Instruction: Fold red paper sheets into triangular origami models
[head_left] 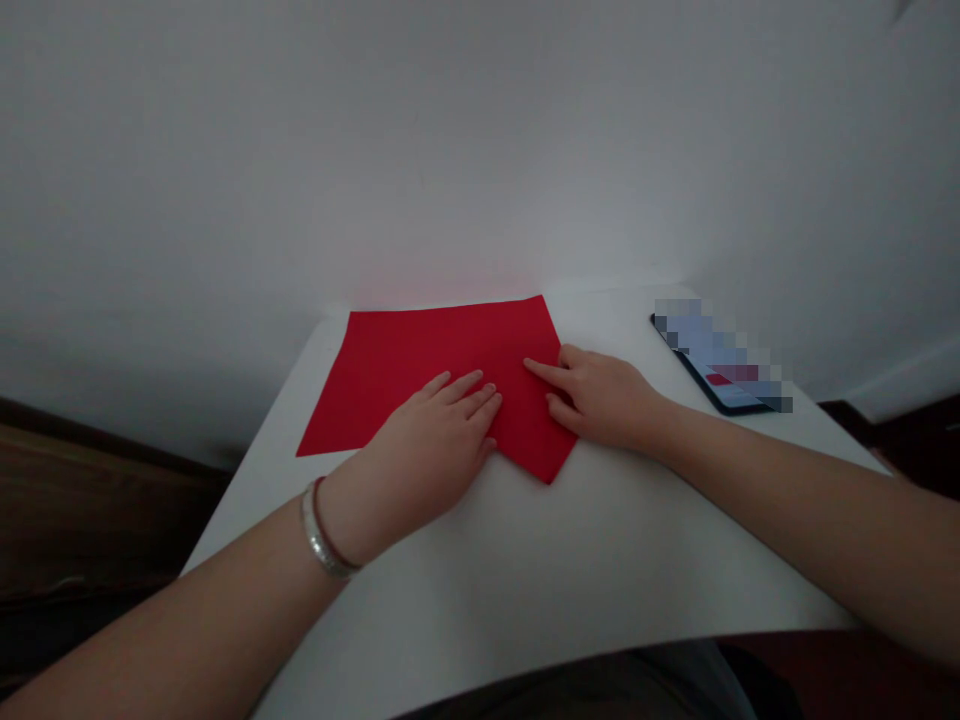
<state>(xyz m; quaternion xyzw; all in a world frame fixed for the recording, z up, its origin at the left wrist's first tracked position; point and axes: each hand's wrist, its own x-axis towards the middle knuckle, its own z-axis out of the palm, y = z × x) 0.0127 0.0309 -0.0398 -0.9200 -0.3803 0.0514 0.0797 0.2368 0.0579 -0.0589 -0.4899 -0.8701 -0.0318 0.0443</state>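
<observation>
Item 1: bracelet (322, 535), silver-col., on L wrist.
Item 2: L hand (427, 450), palm-down, fingers extended, lying across red paper's near edge; no pinch seen.
Item 3: red paper (420, 345), qty 1, mid. of counter (525, 570), under both hands; R corner points nearside, fold there unclear.
Item 4: R hand (607, 400), at paper's R edge; index out on top, thumb apart, rest tucked.
Item 5: phone (720, 385), R side, apart from R hand; screen part. pixelated.
Handling (judgement): L palm firm as anchor, R fingertip pressure light, even; avoid skewing edges.
</observation>
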